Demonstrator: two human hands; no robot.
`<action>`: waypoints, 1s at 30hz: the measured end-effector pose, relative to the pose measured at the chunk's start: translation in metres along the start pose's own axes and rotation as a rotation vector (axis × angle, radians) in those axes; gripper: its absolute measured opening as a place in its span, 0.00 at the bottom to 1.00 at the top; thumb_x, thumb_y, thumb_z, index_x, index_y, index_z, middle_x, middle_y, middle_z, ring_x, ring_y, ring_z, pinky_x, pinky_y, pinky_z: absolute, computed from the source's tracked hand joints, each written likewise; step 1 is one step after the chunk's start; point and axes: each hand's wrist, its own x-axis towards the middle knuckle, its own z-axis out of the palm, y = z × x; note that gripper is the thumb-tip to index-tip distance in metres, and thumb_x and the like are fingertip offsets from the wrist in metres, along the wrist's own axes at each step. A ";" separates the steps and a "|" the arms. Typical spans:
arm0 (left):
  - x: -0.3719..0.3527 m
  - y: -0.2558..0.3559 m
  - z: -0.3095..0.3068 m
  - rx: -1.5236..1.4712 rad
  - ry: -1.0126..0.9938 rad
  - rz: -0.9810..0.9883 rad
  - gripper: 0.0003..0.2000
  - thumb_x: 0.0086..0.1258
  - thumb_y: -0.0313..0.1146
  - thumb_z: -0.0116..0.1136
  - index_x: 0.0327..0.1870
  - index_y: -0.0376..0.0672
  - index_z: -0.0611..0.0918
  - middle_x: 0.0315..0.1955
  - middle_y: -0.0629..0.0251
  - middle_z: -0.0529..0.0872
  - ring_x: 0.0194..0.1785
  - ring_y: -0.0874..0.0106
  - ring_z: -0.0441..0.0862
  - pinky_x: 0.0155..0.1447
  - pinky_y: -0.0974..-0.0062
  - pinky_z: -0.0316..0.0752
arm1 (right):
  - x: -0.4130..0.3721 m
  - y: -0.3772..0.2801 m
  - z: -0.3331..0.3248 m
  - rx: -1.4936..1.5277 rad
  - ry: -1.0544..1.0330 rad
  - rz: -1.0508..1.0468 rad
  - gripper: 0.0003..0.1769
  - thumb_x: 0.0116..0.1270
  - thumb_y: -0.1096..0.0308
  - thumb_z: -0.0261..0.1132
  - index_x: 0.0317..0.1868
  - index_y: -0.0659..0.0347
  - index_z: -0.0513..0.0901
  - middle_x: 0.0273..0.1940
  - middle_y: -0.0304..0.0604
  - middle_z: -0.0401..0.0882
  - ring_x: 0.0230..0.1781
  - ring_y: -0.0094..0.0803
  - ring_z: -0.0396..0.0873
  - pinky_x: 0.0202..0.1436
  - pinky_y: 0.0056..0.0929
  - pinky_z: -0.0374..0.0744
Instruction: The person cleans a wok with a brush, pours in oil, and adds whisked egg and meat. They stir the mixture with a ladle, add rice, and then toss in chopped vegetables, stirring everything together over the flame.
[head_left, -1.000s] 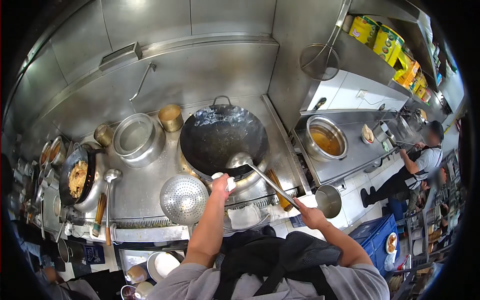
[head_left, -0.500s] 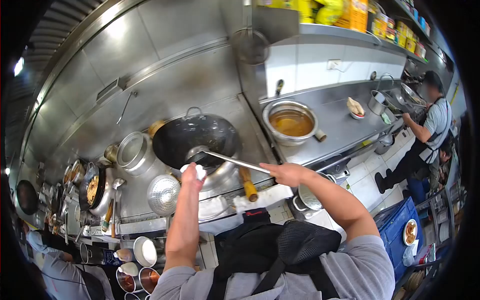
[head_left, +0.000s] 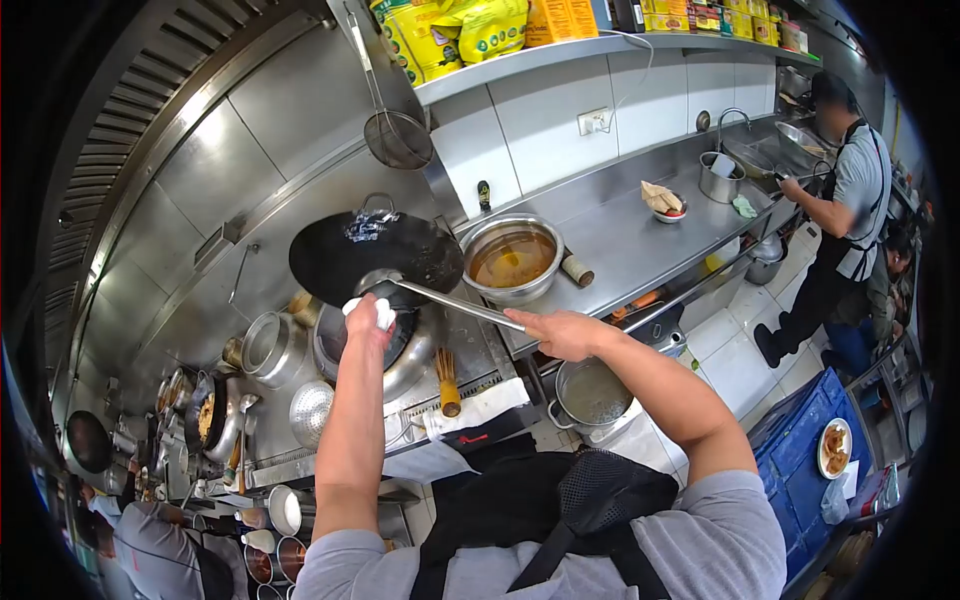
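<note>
The left hand is gripping the black wok through a white cloth, while the right hand is holding the ladle, its bowl lying in the wok just beyond the left fingers.

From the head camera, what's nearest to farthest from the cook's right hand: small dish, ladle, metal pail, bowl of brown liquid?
1. Ladle, gripped in the right hand.
2. Bowl of brown liquid, just beyond it on the counter.
3. Small dish, farther right along the counter.
4. Metal pail, by the tap at the far end.
</note>
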 end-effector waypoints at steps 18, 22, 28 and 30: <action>-0.004 -0.038 0.032 0.085 0.076 0.419 0.09 0.56 0.26 0.58 0.37 0.33 0.76 0.26 0.58 0.80 0.22 0.67 0.80 0.20 0.68 0.73 | -0.049 0.048 0.083 0.227 0.272 0.223 0.47 0.60 0.70 0.60 0.76 0.39 0.45 0.41 0.62 0.80 0.41 0.60 0.79 0.48 0.51 0.76; -0.015 -0.047 -0.002 -0.095 0.045 0.032 0.15 0.62 0.32 0.58 0.48 0.39 0.75 0.33 0.61 0.82 0.30 0.68 0.81 0.28 0.65 0.75 | -0.039 0.071 0.116 0.351 0.608 -0.101 0.46 0.63 0.73 0.60 0.76 0.42 0.45 0.39 0.52 0.81 0.30 0.52 0.81 0.38 0.44 0.79; 0.029 -0.077 -0.070 -0.394 -0.064 -0.308 0.11 0.72 0.46 0.49 0.39 0.48 0.76 0.29 0.68 0.79 0.28 0.69 0.80 0.25 0.78 0.78 | -0.026 0.046 0.063 1.603 0.251 0.353 0.43 0.68 0.75 0.56 0.76 0.42 0.43 0.24 0.37 0.67 0.15 0.24 0.66 0.16 0.26 0.71; 0.044 -0.084 -0.095 -0.442 -0.039 -0.349 0.13 0.73 0.47 0.48 0.38 0.48 0.76 0.30 0.68 0.80 0.28 0.70 0.80 0.25 0.78 0.78 | -0.010 0.038 0.068 1.531 0.272 0.380 0.43 0.68 0.75 0.55 0.77 0.44 0.43 0.24 0.37 0.67 0.15 0.24 0.66 0.16 0.27 0.71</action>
